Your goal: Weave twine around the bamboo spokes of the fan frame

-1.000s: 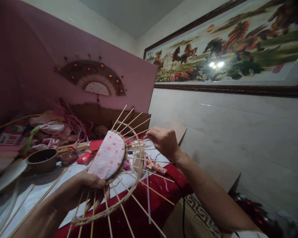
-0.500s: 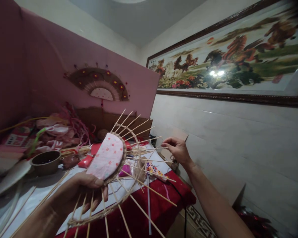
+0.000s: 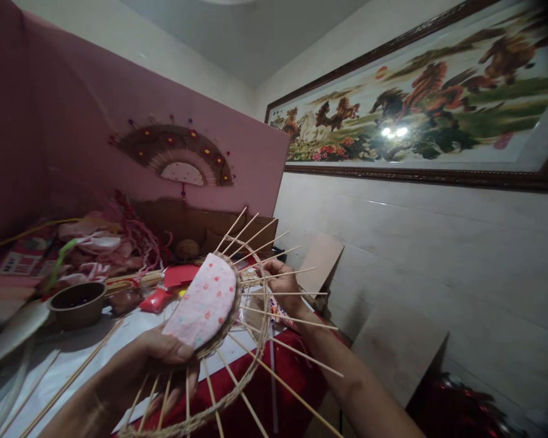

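Bamboo fan frame (image 3: 205,301): left hand (image 3: 159,359) clamps its near edge, right hand (image 3: 281,283) pinches far spokes.

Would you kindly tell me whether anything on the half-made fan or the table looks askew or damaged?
Nothing looks damaged. The fan, held in the left hand, is unfinished: its bare sticks jut out at uneven lengths. The right hand reaches among them. On the cluttered table, loose sticks lie slanted.

The fan frame (image 3: 205,301) rests in the left hand (image 3: 153,365), with the right hand (image 3: 281,285) behind its spokes, and left of it a bowl (image 3: 77,299) stands on the table (image 3: 89,347).
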Demonstrator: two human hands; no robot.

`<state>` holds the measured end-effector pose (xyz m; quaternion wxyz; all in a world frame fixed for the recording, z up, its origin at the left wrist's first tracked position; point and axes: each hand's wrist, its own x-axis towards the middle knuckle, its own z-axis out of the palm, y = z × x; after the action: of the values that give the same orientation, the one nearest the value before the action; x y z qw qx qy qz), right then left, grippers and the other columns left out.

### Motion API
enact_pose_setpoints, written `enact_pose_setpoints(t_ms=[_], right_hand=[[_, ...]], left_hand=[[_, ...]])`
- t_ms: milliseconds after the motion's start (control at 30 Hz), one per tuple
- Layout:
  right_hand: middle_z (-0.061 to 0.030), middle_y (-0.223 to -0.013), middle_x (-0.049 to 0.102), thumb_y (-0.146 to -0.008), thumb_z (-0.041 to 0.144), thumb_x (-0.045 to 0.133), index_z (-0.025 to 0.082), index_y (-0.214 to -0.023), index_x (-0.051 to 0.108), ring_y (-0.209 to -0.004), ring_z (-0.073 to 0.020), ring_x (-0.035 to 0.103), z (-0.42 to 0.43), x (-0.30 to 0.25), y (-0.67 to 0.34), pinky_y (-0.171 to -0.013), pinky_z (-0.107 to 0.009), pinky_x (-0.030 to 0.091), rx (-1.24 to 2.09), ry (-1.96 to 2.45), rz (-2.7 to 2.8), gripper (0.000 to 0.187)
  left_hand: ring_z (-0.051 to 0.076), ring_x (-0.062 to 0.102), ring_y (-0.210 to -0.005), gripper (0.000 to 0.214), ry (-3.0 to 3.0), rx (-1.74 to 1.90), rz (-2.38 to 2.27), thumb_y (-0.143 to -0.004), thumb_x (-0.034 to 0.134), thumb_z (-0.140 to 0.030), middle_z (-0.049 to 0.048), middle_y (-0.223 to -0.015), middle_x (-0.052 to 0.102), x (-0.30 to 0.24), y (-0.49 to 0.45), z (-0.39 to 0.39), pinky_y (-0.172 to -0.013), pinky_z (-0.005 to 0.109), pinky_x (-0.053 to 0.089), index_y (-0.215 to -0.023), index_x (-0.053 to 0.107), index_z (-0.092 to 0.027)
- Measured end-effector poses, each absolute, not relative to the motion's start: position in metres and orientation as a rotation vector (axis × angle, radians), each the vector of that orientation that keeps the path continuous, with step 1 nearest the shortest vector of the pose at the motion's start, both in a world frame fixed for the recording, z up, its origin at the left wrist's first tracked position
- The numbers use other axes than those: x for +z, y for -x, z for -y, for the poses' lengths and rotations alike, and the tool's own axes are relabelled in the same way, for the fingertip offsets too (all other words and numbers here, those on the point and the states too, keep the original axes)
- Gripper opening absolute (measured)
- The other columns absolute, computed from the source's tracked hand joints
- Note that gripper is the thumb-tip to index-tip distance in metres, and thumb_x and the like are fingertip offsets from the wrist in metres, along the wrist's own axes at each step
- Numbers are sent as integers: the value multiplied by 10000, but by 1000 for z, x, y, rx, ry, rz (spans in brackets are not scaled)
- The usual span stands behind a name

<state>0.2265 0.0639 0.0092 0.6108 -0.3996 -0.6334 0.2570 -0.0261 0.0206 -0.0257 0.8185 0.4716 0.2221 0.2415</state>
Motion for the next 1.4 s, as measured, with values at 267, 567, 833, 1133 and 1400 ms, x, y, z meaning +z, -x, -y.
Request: enact_pose_setpoints(t_ms=[267, 567, 833, 1133, 1400], right_hand=[[34, -544, 503, -712, 380, 596, 179, -654, 550, -502, -104, 442, -68, 14, -243, -488, -218, 360, 251, 1067, 1458, 214], [-41, -740, 634, -826, 297, 499, 190, -795, 596, -680, -154, 578, -54, 24, -291, -626, -257, 433, -294, 1120, 1708, 148], [-28, -729, 624, -823, 280, 537, 201, -792, 611, -659, -138, 570, -41, 55, -313, -610, -243, 418, -573, 1063, 1854, 112], [-30, -793, 642, -887, 301, 434, 198, -845, 597, -695, -120, 585, -30, 67, -265, -588, -242, 369, -889, 1092, 2059, 198], [-18, -756, 628, -903, 328, 396, 187, -813, 588, -636, -103, 546, -33, 77, -242, -541, -245, 314, -1056, 1083, 2052, 254]], left_hand=[[110, 496, -260, 298, -1063, 517, -471, -651, 506, -226, 143, -410, 603, -11, 26, -15, -240, 121, 328, -529, 674, -14], [127, 548, -316, 373, -1069, 428, -444, -703, 454, -251, 161, -437, 617, -19, 29, -25, -256, 116, 339, -577, 688, 10], [140, 528, -302, 197, -1096, 499, -640, -652, 523, -204, 129, -428, 613, -7, 24, -14, -252, 149, 317, -554, 626, -67], [179, 603, -435, 260, -1025, 559, -673, -567, 587, -110, 11, -531, 612, -14, 15, -7, -368, 209, 428, -816, 527, -151], [185, 590, -403, 215, -1048, 563, -676, -578, 583, -108, 46, -527, 635, 0, 15, -1, -336, 204, 403, -777, 521, -158]])
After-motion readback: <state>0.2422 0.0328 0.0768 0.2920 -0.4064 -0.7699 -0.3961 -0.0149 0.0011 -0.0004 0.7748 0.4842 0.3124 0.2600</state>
